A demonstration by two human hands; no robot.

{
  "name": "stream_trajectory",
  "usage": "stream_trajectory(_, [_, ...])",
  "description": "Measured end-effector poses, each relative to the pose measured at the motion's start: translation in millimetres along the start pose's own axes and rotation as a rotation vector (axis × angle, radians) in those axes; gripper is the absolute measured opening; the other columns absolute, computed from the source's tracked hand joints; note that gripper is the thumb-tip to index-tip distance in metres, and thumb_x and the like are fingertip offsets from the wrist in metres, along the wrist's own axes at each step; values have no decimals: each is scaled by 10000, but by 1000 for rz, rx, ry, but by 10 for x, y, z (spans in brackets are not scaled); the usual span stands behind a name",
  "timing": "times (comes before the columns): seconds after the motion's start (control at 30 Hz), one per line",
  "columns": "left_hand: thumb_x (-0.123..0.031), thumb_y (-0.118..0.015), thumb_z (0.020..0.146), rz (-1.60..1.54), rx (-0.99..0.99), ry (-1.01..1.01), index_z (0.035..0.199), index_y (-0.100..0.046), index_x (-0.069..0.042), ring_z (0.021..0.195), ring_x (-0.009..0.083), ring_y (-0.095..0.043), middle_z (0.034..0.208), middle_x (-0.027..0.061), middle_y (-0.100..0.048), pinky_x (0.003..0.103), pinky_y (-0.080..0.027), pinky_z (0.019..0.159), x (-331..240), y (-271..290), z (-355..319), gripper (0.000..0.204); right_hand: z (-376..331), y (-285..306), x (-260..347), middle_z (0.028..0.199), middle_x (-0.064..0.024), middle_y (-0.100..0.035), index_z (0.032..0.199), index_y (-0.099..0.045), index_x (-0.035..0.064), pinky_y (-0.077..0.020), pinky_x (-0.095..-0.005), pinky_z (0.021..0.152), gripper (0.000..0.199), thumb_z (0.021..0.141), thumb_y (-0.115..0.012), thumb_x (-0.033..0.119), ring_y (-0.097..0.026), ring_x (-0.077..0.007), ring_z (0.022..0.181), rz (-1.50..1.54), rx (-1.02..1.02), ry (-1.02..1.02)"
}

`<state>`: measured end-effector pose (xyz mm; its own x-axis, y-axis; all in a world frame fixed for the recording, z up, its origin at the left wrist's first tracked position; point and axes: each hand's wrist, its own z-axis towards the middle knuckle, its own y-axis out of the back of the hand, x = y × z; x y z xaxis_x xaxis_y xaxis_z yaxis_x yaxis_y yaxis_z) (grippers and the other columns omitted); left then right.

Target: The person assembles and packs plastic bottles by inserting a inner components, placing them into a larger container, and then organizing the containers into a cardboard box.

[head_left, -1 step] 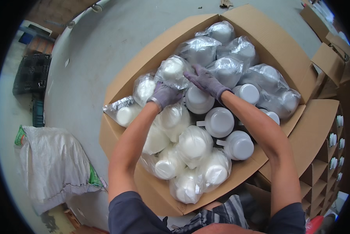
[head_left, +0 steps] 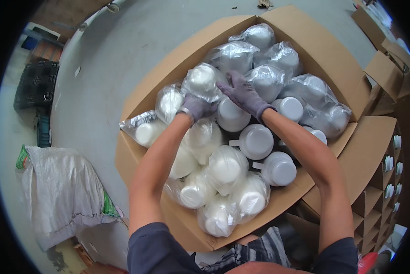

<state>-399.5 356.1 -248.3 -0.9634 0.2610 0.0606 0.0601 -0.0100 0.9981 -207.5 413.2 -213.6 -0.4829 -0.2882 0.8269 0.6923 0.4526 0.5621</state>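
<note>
A large open cardboard box [head_left: 164,68] holds many white plastic containers, several in clear bags. At its far left part, one bagged white container [head_left: 202,78] lies between my gloved hands. My left hand [head_left: 198,108] is at its near side, fingers curled against the bag and partly hidden. Stretched and spread, the fingers of my right hand [head_left: 244,94] touch the bag's right side. Just below the hands stands an unbagged white container [head_left: 232,115]. Nearer me are two bare white jugs with side handles, one [head_left: 256,141] behind the other [head_left: 280,169].
Right of the box stands a divided carton [head_left: 371,201] with white-capped items in its cells. Other cardboard [head_left: 387,75] lies beyond it. On the left are a white woven sack [head_left: 63,187] and a black crate [head_left: 37,84]. Grey floor [head_left: 136,41] surrounds the box.
Almost nothing differs. My hands have shifted very slightly to the right along the bagged container.
</note>
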Motion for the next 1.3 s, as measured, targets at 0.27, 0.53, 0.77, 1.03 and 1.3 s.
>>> stream_trajectory(0.27, [-490, -540, 864, -31, 518, -94, 1174, -676, -217, 1079, 287, -632, 1128, 105, -686, 424, -464, 921, 81, 309, 42, 434, -777, 134, 312, 1416, -226, -340, 1391, -418, 150, -452, -483, 1001, 745, 754, -761, 327, -449, -425, 1237, -628, 215, 137])
stream_trajectory(0.53, [-305, -579, 907, -280, 27, -69, 1004, -675, -101, 900, 277, -642, 930, 115, -682, 401, -485, 845, -734, 1229, -335, 245, -958, 195, 9, 1379, -237, -354, 1421, -374, 217, -449, -485, 981, 775, 756, -755, 336, -488, -433, 1159, -610, 135, 116])
stream_trajectory(0.77, [-349, -480, 938, -766, 570, 259, 1234, -615, -159, 968, 248, -623, 1077, 98, -685, 380, -459, 890, -81, -131, -28, 377, -894, 178, 119, 1272, -194, -431, 1421, -362, 232, -475, -466, 920, 792, 749, -760, 360, -521, -381, 1090, -673, 170, 145])
stream_trajectory(1.03, [-381, -486, 934, -529, 753, 258, 1260, -602, -148, 1011, 234, -607, 1121, 87, -675, 368, -444, 924, -204, -312, 365, 417, -909, 201, 41, 1198, -176, -448, 1397, -388, 220, -488, -471, 873, 784, 727, -774, 354, -532, -367, 1053, -638, 117, 164])
stream_trajectory(1.3, [-424, -390, 1006, -1110, 768, 161, 1383, -520, -139, 1073, 233, -575, 1244, 97, -628, 345, -416, 972, -109, -282, 167, 490, -833, 334, -112, 1243, -155, -449, 1399, -366, 238, -493, -481, 900, 778, 746, -756, 402, -531, -363, 1129, -621, 132, 16])
